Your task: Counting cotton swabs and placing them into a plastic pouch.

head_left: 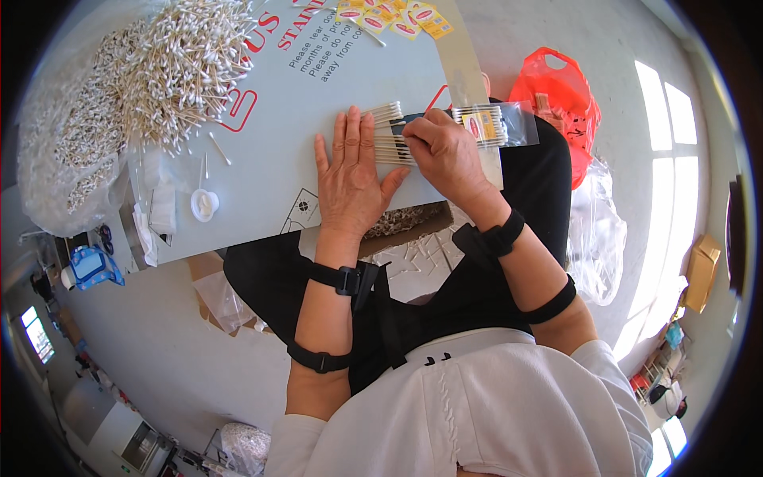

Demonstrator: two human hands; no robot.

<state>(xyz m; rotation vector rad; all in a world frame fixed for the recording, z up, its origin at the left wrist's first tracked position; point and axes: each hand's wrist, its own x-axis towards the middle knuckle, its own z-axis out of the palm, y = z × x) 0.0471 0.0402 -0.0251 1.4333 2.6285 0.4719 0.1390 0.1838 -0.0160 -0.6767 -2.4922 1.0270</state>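
Observation:
My left hand [348,179] lies flat on the grey table board with its fingers stretched out, its fingertips beside a row of cotton swabs [389,149]. These swabs lie side by side, between my two hands. My right hand [449,159] is closed, its fingers curled together over the right ends of the swabs; what they pinch, if anything, is hidden. Just beyond it, at the table's right edge, sits a transparent plastic bag [518,124] with a row of swabs and a yellow-and-white card [479,126] in it. A dark flat piece shows partly under the swabs.
A big heap of loose cotton swabs [179,67] spills from a plastic bag at the far left. Several yellow cards [397,16] lie at the far edge. A small white round container [204,205] stands at the near left. A red plastic bag [560,99] is right of the table.

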